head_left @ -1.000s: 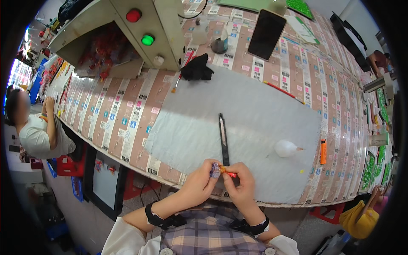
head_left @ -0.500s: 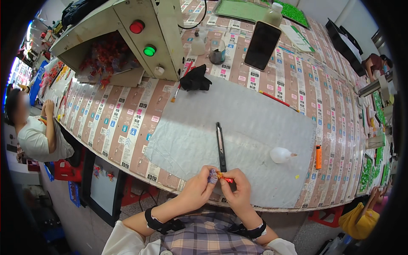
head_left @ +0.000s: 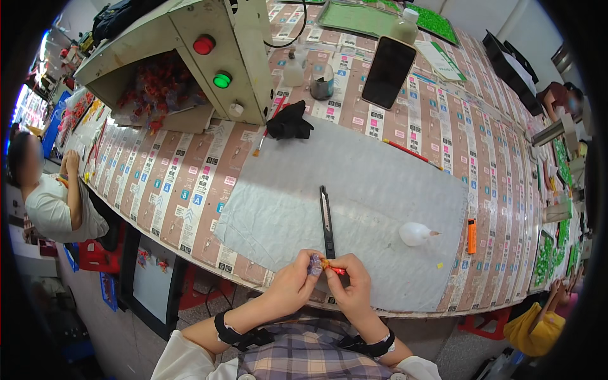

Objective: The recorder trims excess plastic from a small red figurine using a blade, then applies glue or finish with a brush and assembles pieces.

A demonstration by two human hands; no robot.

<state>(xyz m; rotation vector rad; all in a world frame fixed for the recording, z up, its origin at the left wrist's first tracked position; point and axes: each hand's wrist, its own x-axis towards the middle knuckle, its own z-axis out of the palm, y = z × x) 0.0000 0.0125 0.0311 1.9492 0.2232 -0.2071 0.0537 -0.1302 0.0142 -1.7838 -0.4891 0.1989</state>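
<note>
Left hand (head_left: 297, 282): closed in a pinch on the purplish left end of a small piece (head_left: 324, 266); fingers curled, thumb on top
Piece: orange-red, held between both hands at the near edge of the grey mat (head_left: 380, 190); its long axis runs left to right, from one pinch to the other; too small to tell what it is
Right hand (head_left: 351, 285): closed on the red right end of the piece; fingertips meet those of the left hand, so neither hand is nearer than the other
Knife (head_left: 327, 218): black, slim, lying on the mat just beyond the grip, long axis pointing away from the person; touched by neither hand
Bottle (head_left: 415, 234): small, white, on its side to the right of the grip and a little beyond, nozzle pointing right
Lighter (head_left: 471, 227): orange, further right, at the mat's edge
Box (head_left: 190, 63): beige housing with red and green buttons, far beyond and left of the grip; its open underside holds a heap of red and orange bits
Cup (head_left: 322, 82): small and dark, far beyond; contents not visible
Trays (head_left: 367, 16): green, at the far edge; contents unclear
</note>
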